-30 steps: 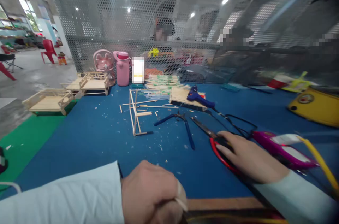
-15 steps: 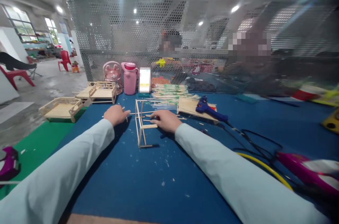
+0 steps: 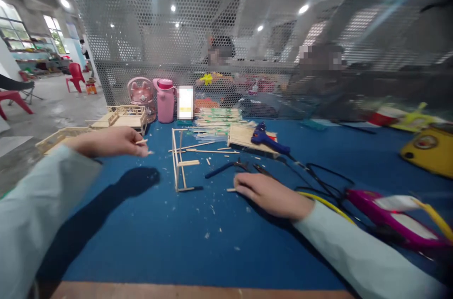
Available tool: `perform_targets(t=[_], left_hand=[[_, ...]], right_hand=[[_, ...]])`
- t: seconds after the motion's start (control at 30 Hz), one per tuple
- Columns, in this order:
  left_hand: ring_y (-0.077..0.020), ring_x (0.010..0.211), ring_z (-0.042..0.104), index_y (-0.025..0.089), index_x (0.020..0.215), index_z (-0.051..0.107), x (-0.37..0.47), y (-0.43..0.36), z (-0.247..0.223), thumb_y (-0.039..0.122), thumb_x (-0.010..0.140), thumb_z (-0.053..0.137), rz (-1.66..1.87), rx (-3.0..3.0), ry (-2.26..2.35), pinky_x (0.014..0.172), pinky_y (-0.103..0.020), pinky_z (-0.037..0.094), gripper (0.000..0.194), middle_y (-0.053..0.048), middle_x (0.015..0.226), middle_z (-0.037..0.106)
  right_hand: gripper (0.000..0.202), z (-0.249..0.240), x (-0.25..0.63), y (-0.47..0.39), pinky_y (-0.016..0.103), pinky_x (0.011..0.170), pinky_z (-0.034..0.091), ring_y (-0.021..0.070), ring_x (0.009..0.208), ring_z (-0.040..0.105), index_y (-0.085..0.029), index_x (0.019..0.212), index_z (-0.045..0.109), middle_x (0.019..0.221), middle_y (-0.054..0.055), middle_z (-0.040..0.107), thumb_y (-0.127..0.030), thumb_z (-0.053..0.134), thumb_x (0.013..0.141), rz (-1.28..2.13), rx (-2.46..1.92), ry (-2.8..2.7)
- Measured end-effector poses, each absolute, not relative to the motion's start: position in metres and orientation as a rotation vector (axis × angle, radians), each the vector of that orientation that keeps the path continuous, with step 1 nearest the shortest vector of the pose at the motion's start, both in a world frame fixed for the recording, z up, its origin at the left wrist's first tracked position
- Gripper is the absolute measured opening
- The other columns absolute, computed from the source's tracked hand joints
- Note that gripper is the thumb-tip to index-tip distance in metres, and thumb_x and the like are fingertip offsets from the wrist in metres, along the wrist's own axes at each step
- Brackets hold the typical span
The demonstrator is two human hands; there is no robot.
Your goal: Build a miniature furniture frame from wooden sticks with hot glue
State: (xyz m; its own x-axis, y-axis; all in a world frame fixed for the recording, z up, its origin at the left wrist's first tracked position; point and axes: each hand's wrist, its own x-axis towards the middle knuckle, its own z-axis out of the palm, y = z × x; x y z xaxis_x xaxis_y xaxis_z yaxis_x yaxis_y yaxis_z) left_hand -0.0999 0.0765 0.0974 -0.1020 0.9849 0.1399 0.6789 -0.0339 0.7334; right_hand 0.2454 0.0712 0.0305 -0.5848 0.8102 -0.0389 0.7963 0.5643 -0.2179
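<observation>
Raised above the left part of the table, my left hand point(image 3: 106, 142) pinches a short wooden stick point(image 3: 142, 141). My right hand point(image 3: 264, 193) is low over the mat on the right, its fingers closed on another short wooden stick point(image 3: 231, 190). Between the hands stands an open frame of thin wooden sticks point(image 3: 174, 162), touched by neither. Several loose sticks point(image 3: 212, 151) lie behind it. Blue-handled pliers point(image 3: 220, 170) rest just beyond my right hand. A blue glue gun point(image 3: 264, 136) lies on a wooden slatted panel point(image 3: 238, 137).
Slatted wooden miniatures point(image 3: 129, 120) stand at the back left, beside a pink flask point(image 3: 165, 103) and a lit phone screen point(image 3: 186, 102). Stick bundles point(image 3: 215, 120) lie before a perforated metal screen point(image 3: 148, 25). Cables point(image 3: 318, 171) and a purple device point(image 3: 368, 202) are at right.
Both hands have left the stick frame. My left hand moved left and up; my right hand came right and nearer me. The pliers are now uncovered. The view shifted slightly.
</observation>
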Motion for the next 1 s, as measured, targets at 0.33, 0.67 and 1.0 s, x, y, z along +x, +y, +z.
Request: perform_targets(t=[0.33, 0.67, 1.0], left_hand=[[-0.0152, 0.053, 0.055, 0.015, 0.068, 0.067, 0.037, 0.003, 0.034, 0.034, 0.080, 0.055, 0.323, 2.308, 1.275, 0.050, -0.023, 0.039, 0.026, -0.005, 0.061, 0.065], [-0.0273, 0.078, 0.069, 0.016, 0.086, 0.066, 0.070, 0.023, 0.001, 0.028, 0.088, 0.042, 0.301, 2.534, 1.423, 0.070, -0.037, 0.052, 0.027, -0.014, 0.085, 0.073], [-0.0269, 0.087, 0.067, 0.016, 0.109, 0.051, 0.065, 0.016, 0.005, 0.031, 0.091, 0.038, 0.429, 2.561, 1.335, 0.074, -0.038, 0.052, 0.027, -0.012, 0.098, 0.068]], right_hand=[[0.024, 0.040, 0.270, 0.077, 0.028, 0.062, 0.042, 0.0179, 0.066, 0.056, -0.020, 0.069, 0.054, 0.071, 0.003, 0.061, -0.031, 0.041, 0.087, 0.299, -1.413, -2.678], [0.017, 0.013, 0.210, 0.106, 0.026, 0.073, 0.040, 0.0178, 0.084, 0.058, -0.018, 0.084, 0.065, 0.090, 0.006, 0.066, -0.025, 0.049, 0.088, 0.238, -1.246, -2.662], [0.020, 0.036, 0.254, 0.091, 0.025, 0.062, 0.043, 0.0155, 0.067, 0.058, -0.017, 0.070, 0.065, 0.069, 0.002, 0.066, -0.027, 0.051, 0.082, 0.439, -1.407, -2.623]])
